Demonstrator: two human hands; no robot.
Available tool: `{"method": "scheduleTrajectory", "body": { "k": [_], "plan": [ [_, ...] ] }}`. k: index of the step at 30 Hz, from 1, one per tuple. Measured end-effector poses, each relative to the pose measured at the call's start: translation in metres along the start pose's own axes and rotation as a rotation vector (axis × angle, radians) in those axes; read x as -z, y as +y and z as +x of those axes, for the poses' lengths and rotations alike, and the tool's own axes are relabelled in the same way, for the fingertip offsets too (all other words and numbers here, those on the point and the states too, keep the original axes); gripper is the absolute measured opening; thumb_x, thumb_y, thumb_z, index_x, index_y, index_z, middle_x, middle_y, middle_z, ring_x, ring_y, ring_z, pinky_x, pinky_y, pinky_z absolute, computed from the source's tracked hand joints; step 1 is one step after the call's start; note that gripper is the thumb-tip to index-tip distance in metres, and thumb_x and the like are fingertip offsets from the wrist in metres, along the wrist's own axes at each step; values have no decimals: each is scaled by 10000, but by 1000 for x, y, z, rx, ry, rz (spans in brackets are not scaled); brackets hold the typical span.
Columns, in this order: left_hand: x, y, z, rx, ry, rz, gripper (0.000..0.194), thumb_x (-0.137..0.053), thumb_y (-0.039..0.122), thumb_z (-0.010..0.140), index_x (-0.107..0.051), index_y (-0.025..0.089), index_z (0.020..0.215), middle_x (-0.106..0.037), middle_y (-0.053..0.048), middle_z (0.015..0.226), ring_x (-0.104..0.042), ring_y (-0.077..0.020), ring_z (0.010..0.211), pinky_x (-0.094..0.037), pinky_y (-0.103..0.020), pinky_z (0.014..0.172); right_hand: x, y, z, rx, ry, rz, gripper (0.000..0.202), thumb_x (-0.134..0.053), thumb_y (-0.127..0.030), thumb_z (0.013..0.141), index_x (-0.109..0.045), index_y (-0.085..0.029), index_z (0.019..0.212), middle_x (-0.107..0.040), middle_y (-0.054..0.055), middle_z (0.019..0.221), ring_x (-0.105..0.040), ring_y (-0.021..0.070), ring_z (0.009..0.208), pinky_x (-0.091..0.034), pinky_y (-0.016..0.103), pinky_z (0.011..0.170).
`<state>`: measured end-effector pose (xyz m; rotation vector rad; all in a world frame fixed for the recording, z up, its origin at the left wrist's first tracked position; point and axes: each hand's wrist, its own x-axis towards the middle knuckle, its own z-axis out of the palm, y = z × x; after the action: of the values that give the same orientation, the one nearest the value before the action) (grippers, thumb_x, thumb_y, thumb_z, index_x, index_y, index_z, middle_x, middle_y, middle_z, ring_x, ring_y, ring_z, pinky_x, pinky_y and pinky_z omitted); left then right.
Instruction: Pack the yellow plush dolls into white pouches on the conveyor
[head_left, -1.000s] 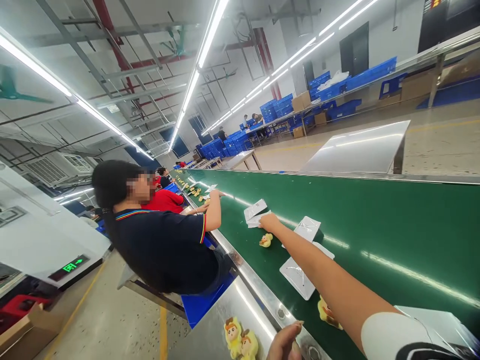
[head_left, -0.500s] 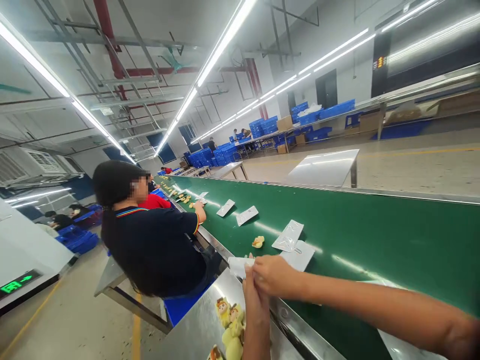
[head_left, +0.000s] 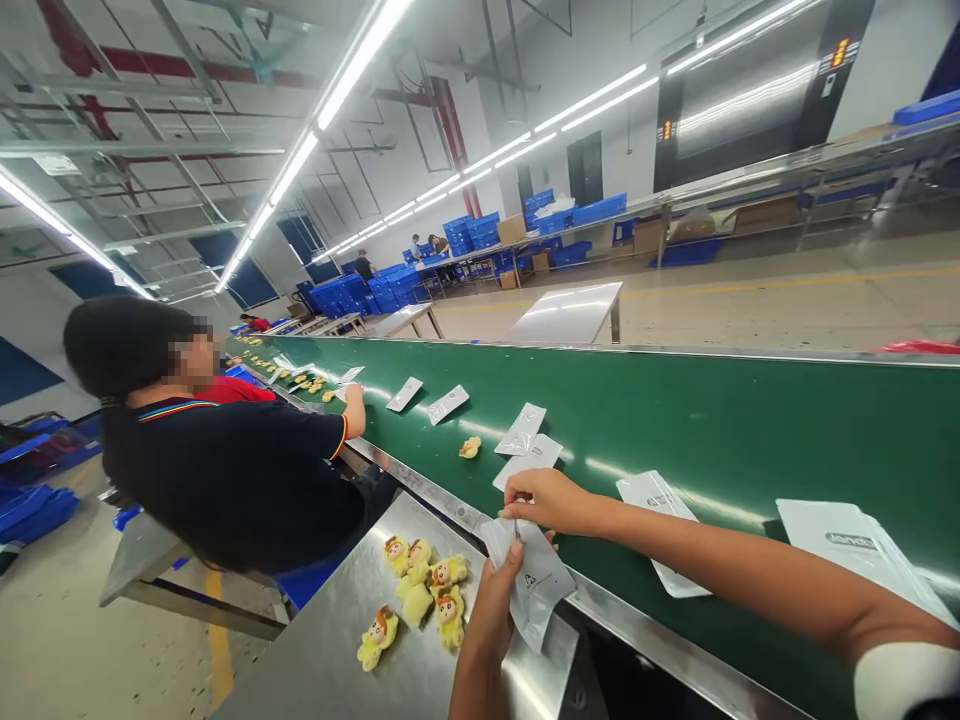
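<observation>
Both my hands hold a clear plastic bag [head_left: 534, 583] over the near rail of the green conveyor belt [head_left: 712, 430]. My left hand [head_left: 499, 592] grips the bag's left edge from below. My right hand [head_left: 546, 500] pinches its top edge. Several small yellow plush dolls [head_left: 420, 590] lie on the steel side table [head_left: 337, 660] just left of my hands. More flat plastic bags [head_left: 525, 445] and one small yellow doll [head_left: 470, 447] lie on the belt beyond my hands.
A co-worker in a dark shirt [head_left: 232, 470] sits to the left with a hand on the belt's edge. Two more bags [head_left: 855, 540] lie on the belt at right. Steel tables [head_left: 574, 305] and blue crates [head_left: 360, 295] stand across the aisle.
My right hand drew back from the belt with a bag and met my left hand at the rail. The bag now hangs lower between both hands. The view swung right and down.
</observation>
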<state>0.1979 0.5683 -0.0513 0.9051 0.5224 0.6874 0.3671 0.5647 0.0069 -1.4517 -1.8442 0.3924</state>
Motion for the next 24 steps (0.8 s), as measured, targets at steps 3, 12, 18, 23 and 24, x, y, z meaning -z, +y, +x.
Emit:
{"method": "scheduleTrajectory", "body": {
  "k": [3, 12, 18, 23, 24],
  "plan": [
    [0, -9, -5, -5, 68, 49, 529, -650, 387, 801, -543, 129, 1251, -703, -139, 1062, -610, -280, 1092, -466, -392, 951, -3, 0, -17, -88, 19, 121, 251, -652, -414, 765, -617, -167, 739, -574, -29, 633, -502, 94, 572, -339, 201, 524],
    [4, -20, -14, -7, 371, 64, 489, -760, 371, 686, -611, 151, 1096, -733, -120, 959, -679, -267, 938, -543, -387, 833, 37, 39, -39, -332, -22, -230, 486, -340, -562, 895, -613, -161, 853, -655, 94, 832, -603, 209, 749, -397, 278, 624],
    [-2, -23, -17, -106, 221, 181, 461, -797, 414, 601, -687, 88, 908, -734, -99, 768, -691, -258, 792, -537, -358, 733, 15, 52, -68, -301, -122, -234, 344, -690, -401, 679, -603, -195, 940, -663, 59, 885, -618, 237, 804, -395, 270, 643],
    [-5, -18, -24, -194, 170, 455, 409, -803, 377, 580, -700, 120, 882, -724, -58, 792, -639, -188, 723, -484, -274, 686, 18, 23, -78, -257, -79, -63, 411, -596, -323, 773, -464, -189, 1139, -646, 32, 888, -612, 173, 778, -431, 249, 661],
    [-6, -17, -26, -203, 156, 509, 395, -794, 366, 595, -697, 125, 891, -720, -56, 802, -628, -184, 728, -476, -267, 687, 25, 13, -78, -228, -63, 32, 418, -568, -328, 799, -435, -187, 1169, -638, 36, 919, -608, 157, 774, -442, 244, 663]
  ]
}}
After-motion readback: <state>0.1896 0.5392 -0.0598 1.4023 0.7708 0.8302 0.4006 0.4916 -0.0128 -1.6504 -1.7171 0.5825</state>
